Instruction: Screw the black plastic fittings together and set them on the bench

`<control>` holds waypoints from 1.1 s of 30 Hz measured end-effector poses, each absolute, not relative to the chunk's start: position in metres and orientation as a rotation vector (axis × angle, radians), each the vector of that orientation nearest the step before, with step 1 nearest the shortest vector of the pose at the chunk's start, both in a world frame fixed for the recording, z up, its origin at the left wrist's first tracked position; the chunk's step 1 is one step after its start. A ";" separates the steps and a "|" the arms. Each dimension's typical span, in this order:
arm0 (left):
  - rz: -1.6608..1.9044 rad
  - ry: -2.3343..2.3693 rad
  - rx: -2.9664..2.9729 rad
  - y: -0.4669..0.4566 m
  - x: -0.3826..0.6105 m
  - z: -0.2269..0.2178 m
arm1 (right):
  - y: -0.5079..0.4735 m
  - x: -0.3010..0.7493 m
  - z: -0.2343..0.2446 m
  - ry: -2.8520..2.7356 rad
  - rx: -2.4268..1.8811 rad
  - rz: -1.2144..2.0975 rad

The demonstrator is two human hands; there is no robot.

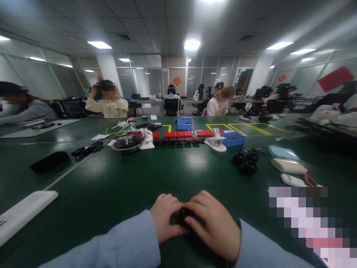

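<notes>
My left hand and my right hand rest close together on the green table right in front of me. Their fingers are curled round a small dark object that shows only as a dark patch between them. Both arms wear light blue sleeves. A cluster of small black round parts lies on the table beyond my right hand.
Further out stand a row of red and black blocks, two blue bins, a white clip, a coil of cable and a black flat case. White and light blue cases lie right. Several people sit at far tables.
</notes>
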State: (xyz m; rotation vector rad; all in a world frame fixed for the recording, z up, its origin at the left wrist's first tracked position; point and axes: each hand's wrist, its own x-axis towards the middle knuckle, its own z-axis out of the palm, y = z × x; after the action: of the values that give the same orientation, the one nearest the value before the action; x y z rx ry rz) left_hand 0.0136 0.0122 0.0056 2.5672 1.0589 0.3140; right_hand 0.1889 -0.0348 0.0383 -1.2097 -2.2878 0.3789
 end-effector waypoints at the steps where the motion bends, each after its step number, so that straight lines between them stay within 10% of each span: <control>1: 0.317 1.060 2.567 0.012 0.014 0.005 | -0.035 0.189 0.038 -2.288 -1.209 0.376; 33: 0.290 1.005 2.570 0.013 0.013 0.007 | -0.039 0.186 0.042 -2.435 -0.835 0.419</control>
State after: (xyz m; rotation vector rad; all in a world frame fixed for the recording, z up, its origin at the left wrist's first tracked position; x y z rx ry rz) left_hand 0.0127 0.0129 0.0066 2.5704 1.0048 0.2896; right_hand 0.1861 -0.0388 0.0421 -0.8353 -2.4346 0.4188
